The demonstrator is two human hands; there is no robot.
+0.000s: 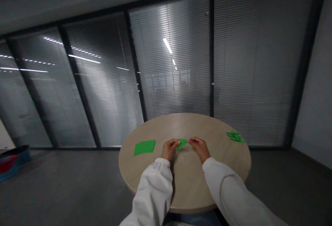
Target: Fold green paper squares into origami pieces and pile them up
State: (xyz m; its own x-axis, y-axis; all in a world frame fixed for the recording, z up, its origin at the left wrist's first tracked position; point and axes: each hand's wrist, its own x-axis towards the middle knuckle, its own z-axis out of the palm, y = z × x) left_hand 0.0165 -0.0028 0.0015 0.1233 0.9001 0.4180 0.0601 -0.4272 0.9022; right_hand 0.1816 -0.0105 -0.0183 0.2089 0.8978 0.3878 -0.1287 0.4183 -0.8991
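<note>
At the far left, dark and blue containers (24,155) are seen on the floor, cut off by the edge of the view, with a glass partition (168,91) and its lowered blinds stretched behind the round table (192,188). On the table's left side a green stack (144,147), apparently of paper, is laid flat, probably so that it is kept within easy reach of the left hand (169,149). By that hand the left corner of a small green piece (182,143) is gripped, thumb and fingertips clamped on it; the piece is held near the middle of the table, between the two hands, and whether it is touching the tabletop cannot be told. Its right corner is pinched by the right hand (199,147), fingertips closed together on the edge, so the piece seems to be steadied from both sides. Near the right rim, narrow green pieces (235,136) are gathered in a loose heap, well apart from the stack, presumably so that the two are not mixed. No brand, label or writing can be read anywhere
</note>
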